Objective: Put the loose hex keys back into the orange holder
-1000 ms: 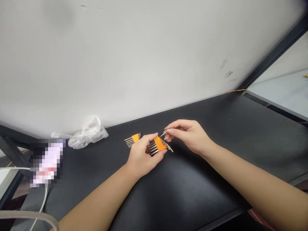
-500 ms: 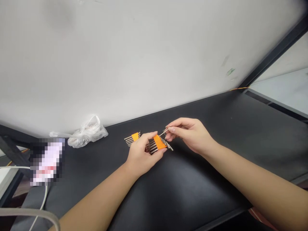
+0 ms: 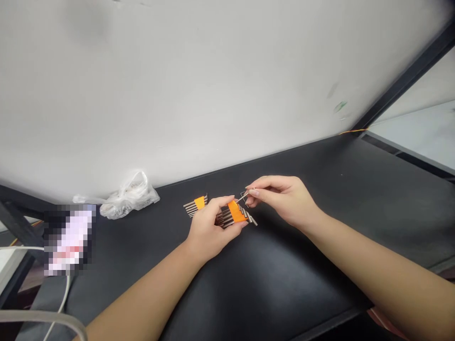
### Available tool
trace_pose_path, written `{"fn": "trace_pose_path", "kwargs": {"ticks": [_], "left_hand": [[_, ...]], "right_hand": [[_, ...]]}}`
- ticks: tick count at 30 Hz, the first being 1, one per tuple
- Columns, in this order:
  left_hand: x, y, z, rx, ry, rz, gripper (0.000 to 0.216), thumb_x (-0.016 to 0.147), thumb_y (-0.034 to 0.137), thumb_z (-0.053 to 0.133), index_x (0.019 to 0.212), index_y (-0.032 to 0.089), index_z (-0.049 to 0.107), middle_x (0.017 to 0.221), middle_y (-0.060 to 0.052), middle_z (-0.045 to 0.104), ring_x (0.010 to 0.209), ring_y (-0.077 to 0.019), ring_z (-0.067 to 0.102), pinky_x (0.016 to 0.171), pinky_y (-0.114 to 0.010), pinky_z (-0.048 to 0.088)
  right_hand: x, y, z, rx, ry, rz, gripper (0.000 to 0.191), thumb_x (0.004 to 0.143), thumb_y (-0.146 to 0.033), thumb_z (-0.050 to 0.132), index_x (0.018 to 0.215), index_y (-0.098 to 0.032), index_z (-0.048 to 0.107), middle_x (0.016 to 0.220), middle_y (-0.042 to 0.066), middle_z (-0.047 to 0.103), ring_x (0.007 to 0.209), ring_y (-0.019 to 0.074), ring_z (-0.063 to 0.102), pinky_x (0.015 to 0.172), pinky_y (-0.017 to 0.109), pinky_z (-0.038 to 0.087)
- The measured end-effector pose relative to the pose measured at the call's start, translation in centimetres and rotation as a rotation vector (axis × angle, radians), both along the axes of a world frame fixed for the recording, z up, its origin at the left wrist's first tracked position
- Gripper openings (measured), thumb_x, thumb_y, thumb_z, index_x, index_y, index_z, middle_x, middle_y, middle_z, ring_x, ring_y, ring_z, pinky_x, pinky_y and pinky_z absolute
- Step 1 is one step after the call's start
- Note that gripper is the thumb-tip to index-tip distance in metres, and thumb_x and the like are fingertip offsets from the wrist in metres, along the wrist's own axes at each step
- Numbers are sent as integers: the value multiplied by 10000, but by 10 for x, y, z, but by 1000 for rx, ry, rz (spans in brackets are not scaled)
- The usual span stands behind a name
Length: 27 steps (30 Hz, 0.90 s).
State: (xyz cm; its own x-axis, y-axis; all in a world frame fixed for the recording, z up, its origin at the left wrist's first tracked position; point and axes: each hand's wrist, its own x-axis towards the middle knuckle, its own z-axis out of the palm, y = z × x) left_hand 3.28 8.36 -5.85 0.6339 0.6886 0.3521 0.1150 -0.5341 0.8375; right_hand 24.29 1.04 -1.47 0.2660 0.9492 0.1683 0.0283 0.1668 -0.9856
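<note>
My left hand (image 3: 213,227) grips an orange hex key holder (image 3: 237,211) between thumb and fingers, with several silver L-shaped keys slotted through it. Between the thumb and fingertips of my right hand (image 3: 275,196) is a thin hex key (image 3: 244,196), its tip at the upper edge of the holder. Whether that tip sits inside a slot is too small to tell. A second orange holder with hex keys (image 3: 199,202) lies on the black table just beyond my left hand, partly hidden by it.
A crumpled clear plastic bag (image 3: 130,195) rests on the black table (image 3: 142,255) against the pale wall (image 3: 213,85). At the left is a blurred-out item (image 3: 71,239), with a white cable (image 3: 42,315) in front. A dark metal post (image 3: 408,71) rises at the right.
Both hands and the holder have shifted very slightly right and down in the picture. The grips look the same, and the thin hex key is still at the holder's upper edge.
</note>
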Motion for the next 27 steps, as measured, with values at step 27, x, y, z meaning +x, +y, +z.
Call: {"fn": "trace_pose_path", "kwargs": {"ticks": [27], "left_hand": [[2,1,3,131,38,179,498,826,303,793,1289,242,619,1142,-49,752,994,-204,746,901,-341,616]], "right_hand": [[-10,-1,-6,272,-729,136,280,977,-254,609,1226,-262,736,1154,65,744,1026,228,695,909,366,557]]}}
